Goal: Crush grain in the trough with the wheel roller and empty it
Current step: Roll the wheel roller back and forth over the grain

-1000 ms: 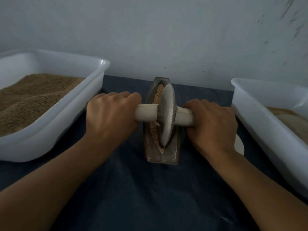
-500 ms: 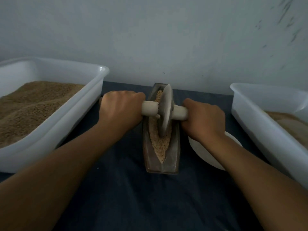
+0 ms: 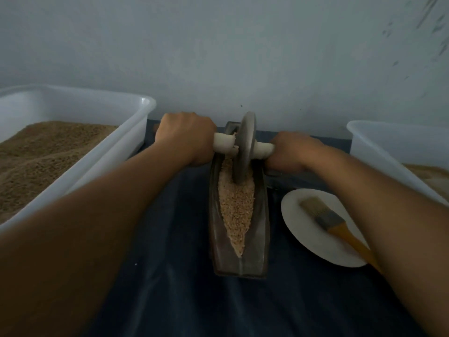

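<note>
One boat-shaped trough [image 3: 239,251] lies on the tabletop [image 3: 170,300], with one heap of pale grain [image 3: 237,210] in it. One wheel roller [image 3: 244,147] stands in the trough: a single grey disc on one light axle handle. Two hands are in view, a left hand [image 3: 185,138] and a right hand [image 3: 294,152], one at each end of the handle. Two white plastic tubs, the left tub [image 3: 116,154] and the right tub [image 3: 388,142], each carry brown grain. One white plate [image 3: 306,229] bears one brush [image 3: 328,217].
</note>
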